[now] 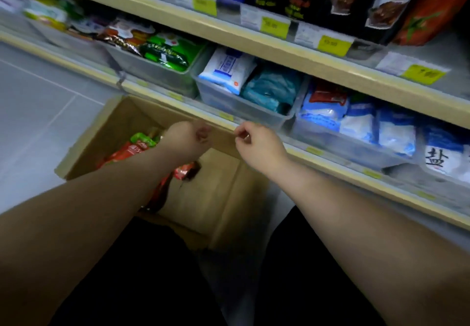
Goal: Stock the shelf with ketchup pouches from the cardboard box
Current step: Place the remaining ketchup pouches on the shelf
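Cardboard box (223,193) holds red ketchup pouches (129,151).

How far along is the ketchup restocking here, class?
Done: cannot tell; no ketchup pouches visibly placed on the shelf. In hand: nothing; left hand and right hand are curled, empty, above the cardboard box. Left: red ketchup pouches remain inside.

Both forearms are bare, no sleeves in view; left hand (189,136) and right hand (256,145) wear no gloves; dark trousers (142,282) below.
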`<state>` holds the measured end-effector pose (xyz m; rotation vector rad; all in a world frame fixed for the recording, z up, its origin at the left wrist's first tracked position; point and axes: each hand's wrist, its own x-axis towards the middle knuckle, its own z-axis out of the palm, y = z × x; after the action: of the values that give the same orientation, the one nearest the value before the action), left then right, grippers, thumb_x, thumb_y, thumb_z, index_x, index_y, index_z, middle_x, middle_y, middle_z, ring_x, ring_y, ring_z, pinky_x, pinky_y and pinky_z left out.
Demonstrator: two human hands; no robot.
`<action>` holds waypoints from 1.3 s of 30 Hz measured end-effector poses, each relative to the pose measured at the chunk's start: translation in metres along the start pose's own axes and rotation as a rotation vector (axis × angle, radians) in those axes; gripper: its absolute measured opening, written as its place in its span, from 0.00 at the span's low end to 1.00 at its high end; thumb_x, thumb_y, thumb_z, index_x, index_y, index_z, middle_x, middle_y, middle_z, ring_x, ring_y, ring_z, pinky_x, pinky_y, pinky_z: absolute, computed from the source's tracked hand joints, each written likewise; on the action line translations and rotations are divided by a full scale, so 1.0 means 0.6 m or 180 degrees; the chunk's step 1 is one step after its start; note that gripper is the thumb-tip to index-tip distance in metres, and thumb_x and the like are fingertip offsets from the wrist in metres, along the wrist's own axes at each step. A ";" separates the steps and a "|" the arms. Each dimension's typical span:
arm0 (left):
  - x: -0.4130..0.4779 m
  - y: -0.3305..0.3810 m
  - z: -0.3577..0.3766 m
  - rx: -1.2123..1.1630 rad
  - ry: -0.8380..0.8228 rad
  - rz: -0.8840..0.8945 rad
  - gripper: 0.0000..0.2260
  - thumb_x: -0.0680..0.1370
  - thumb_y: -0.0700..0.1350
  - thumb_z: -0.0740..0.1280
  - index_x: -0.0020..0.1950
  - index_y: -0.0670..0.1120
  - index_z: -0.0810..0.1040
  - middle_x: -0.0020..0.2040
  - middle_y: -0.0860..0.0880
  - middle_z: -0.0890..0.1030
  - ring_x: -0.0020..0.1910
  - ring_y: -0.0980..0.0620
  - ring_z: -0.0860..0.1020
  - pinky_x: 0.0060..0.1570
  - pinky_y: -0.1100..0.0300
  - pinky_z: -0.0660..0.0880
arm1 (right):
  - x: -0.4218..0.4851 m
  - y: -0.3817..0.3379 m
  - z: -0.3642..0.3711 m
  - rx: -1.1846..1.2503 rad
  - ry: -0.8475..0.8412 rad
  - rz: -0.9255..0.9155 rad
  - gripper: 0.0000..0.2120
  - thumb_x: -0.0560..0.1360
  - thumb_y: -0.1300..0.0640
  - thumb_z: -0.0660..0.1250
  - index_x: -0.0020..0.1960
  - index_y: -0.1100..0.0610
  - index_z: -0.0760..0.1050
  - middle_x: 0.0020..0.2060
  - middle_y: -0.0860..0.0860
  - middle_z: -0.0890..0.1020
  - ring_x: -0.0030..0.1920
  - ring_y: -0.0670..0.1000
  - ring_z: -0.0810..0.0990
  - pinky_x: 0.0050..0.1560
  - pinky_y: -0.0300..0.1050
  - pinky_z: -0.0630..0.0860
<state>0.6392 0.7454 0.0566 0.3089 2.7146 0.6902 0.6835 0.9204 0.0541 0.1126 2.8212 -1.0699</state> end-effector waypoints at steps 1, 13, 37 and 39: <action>0.001 -0.035 -0.009 0.0057 -0.0017 -0.0075 0.18 0.73 0.45 0.69 0.62 0.46 0.77 0.54 0.46 0.83 0.55 0.48 0.79 0.56 0.60 0.71 | 0.011 -0.017 0.028 0.0022 -0.0076 0.0003 0.09 0.73 0.56 0.63 0.52 0.50 0.77 0.48 0.50 0.81 0.47 0.51 0.78 0.48 0.43 0.75; 0.005 -0.345 -0.031 0.0414 -0.0399 -0.0848 0.15 0.77 0.49 0.64 0.60 0.44 0.77 0.55 0.41 0.80 0.55 0.40 0.77 0.53 0.53 0.73 | 0.090 -0.117 0.332 0.0674 -0.0866 0.0808 0.04 0.72 0.58 0.66 0.45 0.49 0.74 0.40 0.48 0.77 0.44 0.51 0.78 0.44 0.41 0.73; 0.048 -0.454 0.012 0.0430 -0.0945 -0.1641 0.15 0.79 0.46 0.59 0.59 0.36 0.74 0.59 0.38 0.77 0.60 0.40 0.75 0.55 0.52 0.70 | 0.130 -0.167 0.514 0.3206 -0.1811 0.2979 0.23 0.73 0.66 0.66 0.67 0.58 0.67 0.63 0.56 0.73 0.60 0.58 0.72 0.40 0.54 0.78; 0.041 -0.451 0.015 0.0458 -0.0997 -0.1700 0.18 0.79 0.51 0.61 0.58 0.36 0.75 0.58 0.38 0.78 0.58 0.40 0.76 0.54 0.52 0.71 | 0.122 -0.163 0.511 0.3122 -0.1855 0.2911 0.25 0.71 0.68 0.68 0.66 0.55 0.68 0.63 0.54 0.72 0.65 0.60 0.69 0.42 0.55 0.79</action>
<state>0.5853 0.5236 -0.0909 -0.2538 2.3871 0.2674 0.6271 0.6455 -0.1199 0.8763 1.2608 -1.6640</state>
